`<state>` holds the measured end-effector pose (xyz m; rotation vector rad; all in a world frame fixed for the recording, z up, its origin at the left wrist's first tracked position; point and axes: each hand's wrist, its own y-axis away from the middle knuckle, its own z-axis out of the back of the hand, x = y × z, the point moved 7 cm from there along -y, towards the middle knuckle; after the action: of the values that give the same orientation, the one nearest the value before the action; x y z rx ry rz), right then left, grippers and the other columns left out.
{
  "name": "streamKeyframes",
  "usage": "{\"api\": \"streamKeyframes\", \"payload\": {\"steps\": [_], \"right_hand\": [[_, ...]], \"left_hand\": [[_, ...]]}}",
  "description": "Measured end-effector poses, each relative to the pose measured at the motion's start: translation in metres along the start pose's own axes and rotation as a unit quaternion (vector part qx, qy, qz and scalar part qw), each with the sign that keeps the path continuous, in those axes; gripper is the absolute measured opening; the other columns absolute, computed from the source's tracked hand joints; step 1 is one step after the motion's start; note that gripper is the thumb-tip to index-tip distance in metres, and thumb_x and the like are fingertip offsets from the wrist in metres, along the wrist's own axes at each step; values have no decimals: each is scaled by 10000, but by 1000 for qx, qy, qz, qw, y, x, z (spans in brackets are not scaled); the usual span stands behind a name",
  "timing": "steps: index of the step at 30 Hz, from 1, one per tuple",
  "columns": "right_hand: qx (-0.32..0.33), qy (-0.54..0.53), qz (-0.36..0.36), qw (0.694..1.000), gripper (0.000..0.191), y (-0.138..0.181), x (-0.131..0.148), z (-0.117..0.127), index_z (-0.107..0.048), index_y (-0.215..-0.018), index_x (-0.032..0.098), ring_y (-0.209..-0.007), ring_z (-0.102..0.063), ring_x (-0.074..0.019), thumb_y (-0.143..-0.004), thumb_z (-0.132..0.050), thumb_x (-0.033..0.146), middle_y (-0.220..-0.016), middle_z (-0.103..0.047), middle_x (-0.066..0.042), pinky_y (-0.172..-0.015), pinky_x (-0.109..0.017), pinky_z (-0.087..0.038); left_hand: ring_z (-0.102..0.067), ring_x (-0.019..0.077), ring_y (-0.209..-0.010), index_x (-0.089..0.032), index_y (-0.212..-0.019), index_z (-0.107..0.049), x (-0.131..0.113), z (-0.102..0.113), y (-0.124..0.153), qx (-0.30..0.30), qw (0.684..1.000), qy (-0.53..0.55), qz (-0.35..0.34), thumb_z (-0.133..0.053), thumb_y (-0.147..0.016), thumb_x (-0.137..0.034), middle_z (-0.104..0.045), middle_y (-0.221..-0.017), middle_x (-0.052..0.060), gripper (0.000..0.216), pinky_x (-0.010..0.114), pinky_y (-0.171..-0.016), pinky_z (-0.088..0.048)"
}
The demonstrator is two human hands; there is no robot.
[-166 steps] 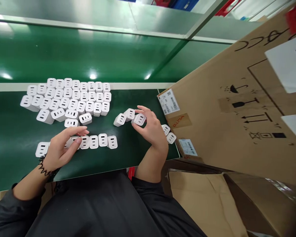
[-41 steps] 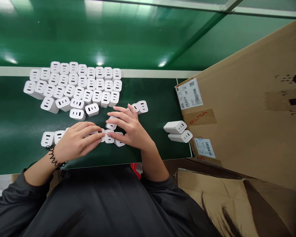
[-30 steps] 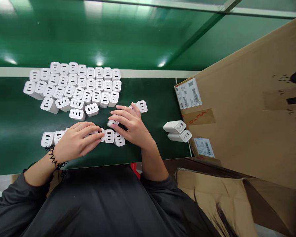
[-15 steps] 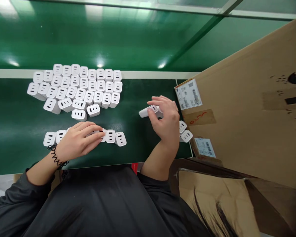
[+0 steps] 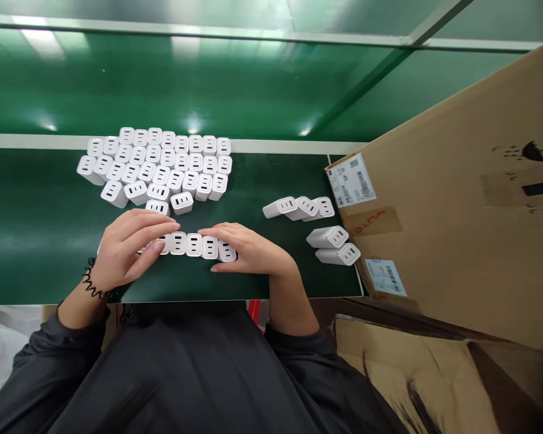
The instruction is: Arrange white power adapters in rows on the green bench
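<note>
A row of white USB chargers (image 5: 193, 245) stands upright along the near part of the green table, ports facing up. My left hand (image 5: 129, 244) is over the left part of this row, hiding several chargers. Its fingers stretch along the far side and its thumb is apart from them, over the tops. At the right end, my right hand (image 5: 248, 248) has its fingers behind the row and its thumb in front, closed around the end charger (image 5: 227, 252). Behind the row stands a large block of similar chargers (image 5: 167, 158), packed in several lines.
To the right, three chargers (image 5: 305, 208) lean in a line, and two more (image 5: 332, 246) lie tilted nearer me. A big cardboard box (image 5: 457, 199) with labels borders the table's right edge. A green panel (image 5: 253, 90) rises behind the table (image 5: 271, 172).
My right hand has moved left from the leaning chargers to the right end of the row. My left hand has lifted its fingers and parted its thumb. The view has shifted slightly.
</note>
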<state>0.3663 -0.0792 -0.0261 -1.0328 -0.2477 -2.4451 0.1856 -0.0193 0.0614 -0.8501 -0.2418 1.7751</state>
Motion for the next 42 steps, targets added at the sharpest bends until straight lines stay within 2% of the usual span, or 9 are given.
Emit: {"api": "streamKeyframes", "payload": {"steps": [4,8,11,17,21,26,33,37,42], "right_hand": [[-18,28,-17,999,505,-5,-1,-2,-547,-1338,224,-1161,-620,-265,-878,-696,372,-1242,-670,-93,-1012,-457,-477],[-41,50,-7,998,551,-7,5,0,-517,-1369,225,-1135,-633,-277,-880,-685,417,-1227,-676,-103,-985,-459,-498],[-58,69,6,996,595,-8,10,-1,-479,-1400,223,-1161,-623,-278,-885,-680,442,-1297,-645,-109,-975,-454,-509],[-64,84,18,994,538,-12,13,-6,-488,-1391,222,-1131,-642,-262,-911,-650,402,-1286,-657,-96,-948,-439,-532],[-60,81,5,995,529,-13,11,-7,-501,-1380,221,-1099,-654,-257,-907,-657,400,-1257,-671,-91,-935,-431,-542],[-64,85,0,994,512,-12,10,-5,-519,-1369,234,-1076,-661,-260,-908,-649,416,-1226,-681,-91,-925,-436,-552],[-67,84,11,994,556,-10,11,-5,-495,-1396,233,-1086,-656,-264,-902,-657,429,-1253,-672,-94,-940,-449,-548],[-78,93,23,992,523,-11,14,-3,-515,-1375,205,-1071,-662,-265,-917,-638,427,-1227,-683,-104,-927,-449,-547],[-84,95,22,992,502,-12,14,-3,-530,-1364,215,-1060,-667,-269,-920,-628,429,-1204,-693,-102,-919,-459,-553]], "left_hand": [[-647,218,-1031,-265,-1249,-620,13,23,17,-34,995,-54,73,-493,-957,-185,-691,-1154,67,328,381,-905,-529],[-626,232,-1084,-266,-1257,-613,33,31,48,-30,983,-119,133,-515,-960,-232,-676,-1179,71,314,397,-954,-513],[-575,270,-1177,-261,-1359,-527,48,28,72,18,977,-135,167,-596,-932,-322,-618,-1277,104,437,457,-1015,-489],[-449,316,-1356,-265,-1500,-317,71,19,102,93,964,-37,247,-716,-830,-487,-426,-1490,148,811,520,-1094,-451],[-565,272,-1208,-265,-1486,-333,74,9,106,90,953,-24,288,-677,-870,-459,-484,-1437,133,731,509,-1070,-470],[-532,280,-1271,-256,-1525,-234,67,4,107,53,945,1,324,-682,-876,-429,-440,-1471,161,808,492,-1080,-466],[-428,310,-1382,-274,-1531,-249,58,19,93,67,970,-30,231,-750,-824,-408,-414,-1506,160,876,497,-1096,-465],[-529,292,-1279,-231,-1507,-315,52,14,77,106,976,-113,156,-741,-829,-432,-550,-1387,154,825,481,-1070,-484],[-633,248,-1146,-211,-1465,-372,55,3,73,126,974,-116,151,-708,-851,-469,-652,-1279,125,746,393,-943,-558]]}}
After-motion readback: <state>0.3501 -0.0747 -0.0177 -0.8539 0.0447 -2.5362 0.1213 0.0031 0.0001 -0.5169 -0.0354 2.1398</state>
